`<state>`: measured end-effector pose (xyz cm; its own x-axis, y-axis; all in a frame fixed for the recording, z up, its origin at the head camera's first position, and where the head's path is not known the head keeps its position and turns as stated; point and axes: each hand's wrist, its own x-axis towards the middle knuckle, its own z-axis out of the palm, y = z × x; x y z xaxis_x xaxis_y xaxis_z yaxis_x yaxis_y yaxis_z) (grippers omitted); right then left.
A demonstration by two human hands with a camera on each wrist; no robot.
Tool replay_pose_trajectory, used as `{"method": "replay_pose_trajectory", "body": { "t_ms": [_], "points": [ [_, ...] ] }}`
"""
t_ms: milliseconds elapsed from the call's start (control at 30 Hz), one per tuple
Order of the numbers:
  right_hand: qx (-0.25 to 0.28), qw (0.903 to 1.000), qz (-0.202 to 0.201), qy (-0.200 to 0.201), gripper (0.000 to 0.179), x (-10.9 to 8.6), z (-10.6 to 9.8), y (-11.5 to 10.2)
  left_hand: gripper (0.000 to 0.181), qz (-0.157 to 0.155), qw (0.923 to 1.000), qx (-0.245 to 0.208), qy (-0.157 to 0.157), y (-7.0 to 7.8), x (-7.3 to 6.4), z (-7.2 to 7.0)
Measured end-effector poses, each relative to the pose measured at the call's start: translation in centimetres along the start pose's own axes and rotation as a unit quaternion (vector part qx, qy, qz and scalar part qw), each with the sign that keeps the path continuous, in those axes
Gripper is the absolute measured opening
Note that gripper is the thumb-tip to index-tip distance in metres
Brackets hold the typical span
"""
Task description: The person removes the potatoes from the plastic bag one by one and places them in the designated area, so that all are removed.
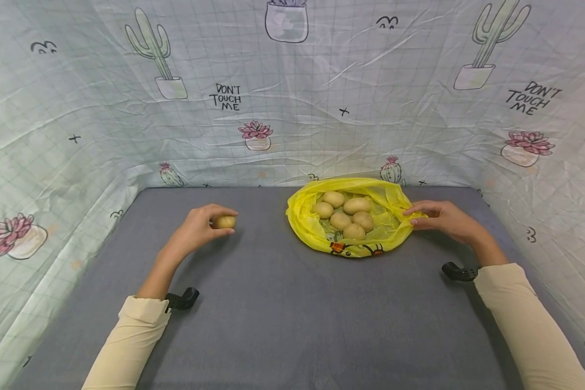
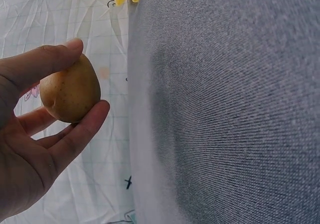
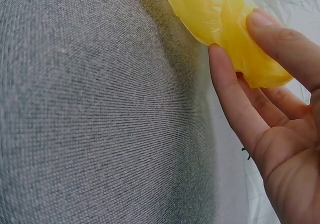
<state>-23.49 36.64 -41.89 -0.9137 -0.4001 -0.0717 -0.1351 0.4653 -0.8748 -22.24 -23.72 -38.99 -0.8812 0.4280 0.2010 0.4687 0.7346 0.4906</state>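
Note:
My left hand (image 1: pixel 206 225) holds a potato (image 2: pixel 74 91) between thumb and fingertips, left of the bag and apparently just above the grey surface. A yellow plastic bag (image 1: pixel 299 222) lies with its mouth spread wide. Inside it sit several potatoes (image 1: pixel 357 205), close together. At the bag's right side, my right hand (image 1: pixel 441 218) grips the gathered plastic rim (image 3: pixel 235 48), thumb on one side and fingers on the other. Part of the bag's inside is hidden by the potatoes.
A grey cloth-covered table (image 1: pixel 283 314) spreads under both hands. Pale fabric (image 1: pixel 312 135) printed with cacti and lettering hangs behind and at both sides. A black wrist camera mount (image 1: pixel 182 299) sits on the left wrist, another mount (image 1: pixel 459 272) on the right.

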Motion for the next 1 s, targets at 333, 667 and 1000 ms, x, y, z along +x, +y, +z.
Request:
{"method": "replay_pose_trajectory", "body": {
  "t_ms": [333, 667, 1000],
  "points": [
    [0.048, 0.9979, -0.014, 0.04, 0.033, 0.7, 0.3, 0.0, 0.04, 0.003, 1.0, 0.001, 0.002, -0.3, 0.0, 0.2],
    [0.002, 0.9974, -0.012, 0.07, 0.028, 0.6, 0.5, -0.4, 0.04, 0.009, 1.0, -0.001, 0.003, -0.4, 0.0, 0.4],
    [0.027, 0.9984, -0.045, 0.023, 0.033, 0.4, 0.0, -0.5, 0.04, -0.001, 1.0, 0.004, 0.004, -1.3, 0.1, 0.3]
  ]
}}
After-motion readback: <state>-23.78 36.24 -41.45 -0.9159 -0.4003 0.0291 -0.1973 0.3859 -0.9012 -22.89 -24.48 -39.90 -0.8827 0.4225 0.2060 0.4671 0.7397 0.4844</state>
